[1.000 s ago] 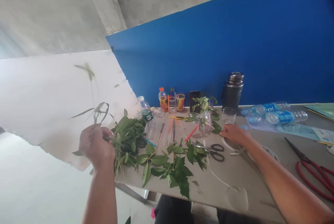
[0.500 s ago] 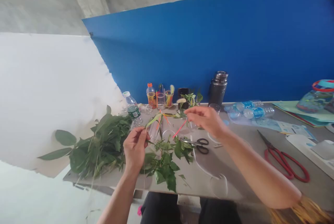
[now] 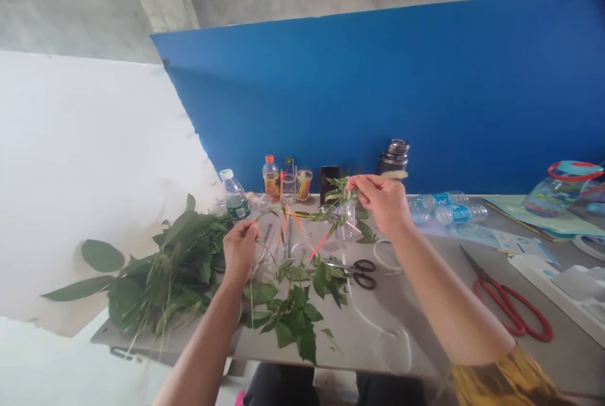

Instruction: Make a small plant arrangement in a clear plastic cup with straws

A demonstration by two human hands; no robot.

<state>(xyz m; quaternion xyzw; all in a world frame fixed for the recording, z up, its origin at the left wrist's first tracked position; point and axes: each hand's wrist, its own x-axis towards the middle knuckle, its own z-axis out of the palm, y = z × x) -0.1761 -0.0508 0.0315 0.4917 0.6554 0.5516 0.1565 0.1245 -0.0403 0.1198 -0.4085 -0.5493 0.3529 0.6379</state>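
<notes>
My left hand (image 3: 240, 247) is closed in a pinch on a thin grass stem (image 3: 268, 212), above the left half of the table. My right hand (image 3: 380, 199) is farther forward, its fingertips pinched at the top of a leafy green sprig (image 3: 336, 193) standing in a small clear bottle (image 3: 348, 220). A pale fuzzy grass head (image 3: 395, 174) shows just behind that hand; whether the fingers hold its stem I cannot tell. Below lie cut leaves (image 3: 297, 318), black-handled scissors (image 3: 362, 273) and a pink-red straw (image 3: 322, 241).
A big heap of leafy stems (image 3: 174, 267) covers the table's left end. Along the back stand a green-labelled bottle (image 3: 235, 198), an orange-capped bottle (image 3: 271, 179), a cup of straws (image 3: 304, 185), a phone (image 3: 329, 182) and a thermos (image 3: 394, 157). Red-handled shears (image 3: 513, 305) lie right.
My right hand has moved slightly forward to the sprig in the bottle. My left hand has shifted slightly up, and the broad green blade by it no longer shows. The view has shifted a little.
</notes>
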